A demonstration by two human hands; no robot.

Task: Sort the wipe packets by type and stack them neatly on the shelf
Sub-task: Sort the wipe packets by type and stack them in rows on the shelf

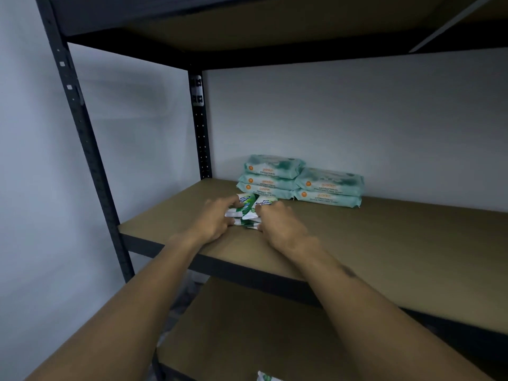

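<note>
Small green-and-white wipe packets (248, 209), loose pile, several deep, near the front-left part of the middle shelf (384, 243). The top two are tilted and lean against each other, and "Pine Antibacterial" print is partly readable. The lower ones lie flat, edges uneven.

Left hand (211, 221) is on the left side of the pile, thumb up by the top packet, fingers curled against the packet edges, gripping. Right hand (277, 226) is on the right side, fingers curled over the pile's top and edge, gripping too. The pile sits squeezed between both hands. The hands are slightly blurred, so exact finger placement is hard to tell.

Just behind the pile, against the wall (357, 119): a stack of three teal packets (270, 177), flat and fairly squared. Touching it on the right is a stack of two teal packets (328, 188) of the same type, with orange "Antibacterial" print.

Black metal upright (200, 127) at the back-left corner. Lower shelf (247, 325) below, with one more green-white packet (265, 377) at the bottom edge, mostly cut off.
</note>
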